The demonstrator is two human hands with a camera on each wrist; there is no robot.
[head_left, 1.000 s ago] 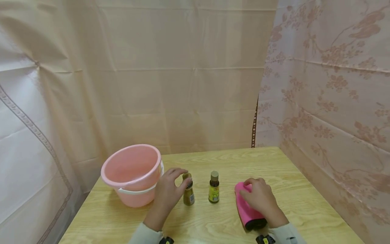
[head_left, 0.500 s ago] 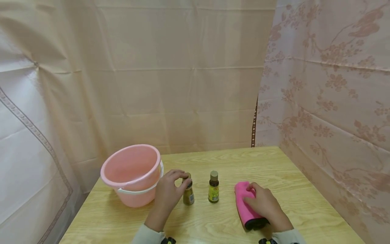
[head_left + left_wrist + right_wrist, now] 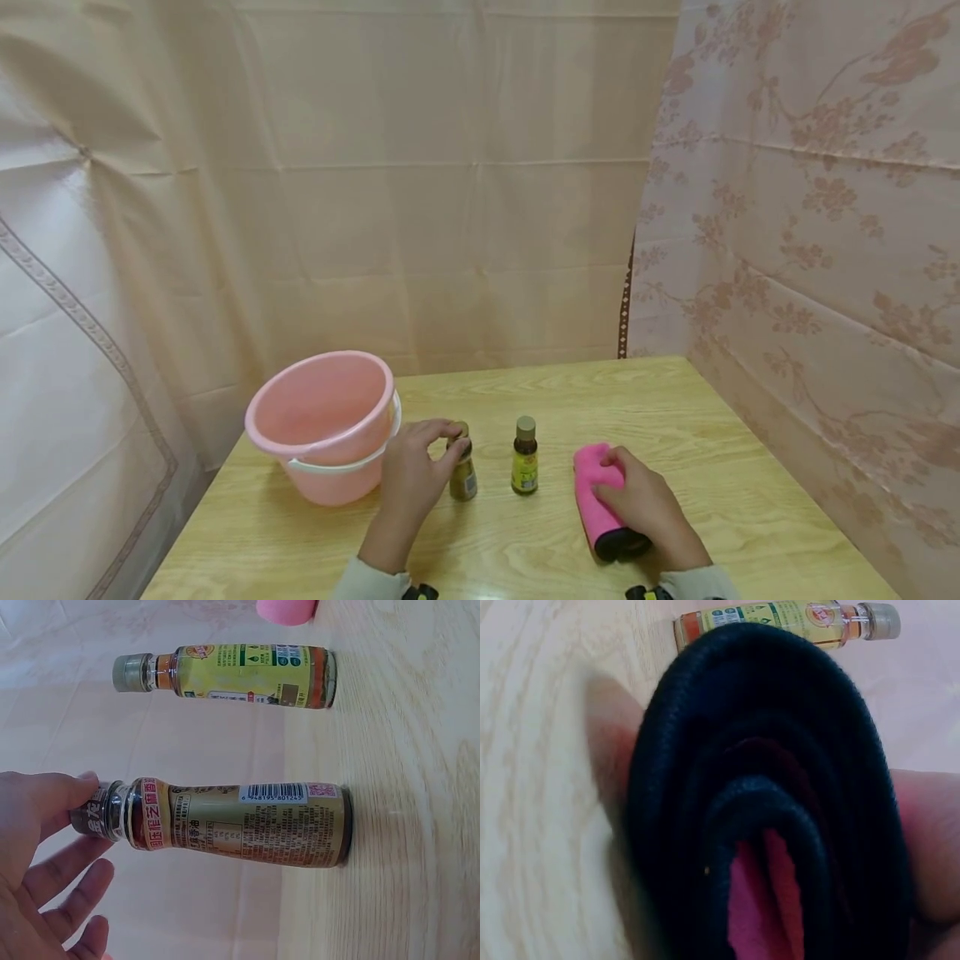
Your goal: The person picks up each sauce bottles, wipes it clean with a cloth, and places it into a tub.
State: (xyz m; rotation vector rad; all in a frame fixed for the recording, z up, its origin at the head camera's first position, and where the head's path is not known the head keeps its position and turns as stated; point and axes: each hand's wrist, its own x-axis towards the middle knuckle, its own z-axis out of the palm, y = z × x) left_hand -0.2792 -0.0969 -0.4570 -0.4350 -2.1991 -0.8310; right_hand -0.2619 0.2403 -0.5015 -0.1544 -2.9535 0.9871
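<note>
My left hand (image 3: 416, 467) pinches the dark cap of a sesame oil bottle (image 3: 464, 482) between thumb and fingers. That bottle (image 3: 255, 825) stands upright on the table, its gold label with barcode showing in the left wrist view. My right hand (image 3: 647, 500) holds a rolled pink cloth (image 3: 596, 500) with black edging, thumb and fingers to either side of it. Up close in the right wrist view, the cloth's black-edged end (image 3: 757, 682) shows its folded layers and covers much of the hand. Between the hands stands a second small bottle (image 3: 525, 471), with a yellow-green label and greyish cap.
A pink bucket (image 3: 341, 487) with a white handle stands left of my left hand. The wood-grain table (image 3: 517, 550) meets a beige curtain (image 3: 450, 250) at the back and a floral curtain (image 3: 810, 292) on the right.
My left fingers have closed in on the bottle's cap. My right hand has shifted a little to the right on the cloth and now grips its side. Both bottles stay where they were.
</note>
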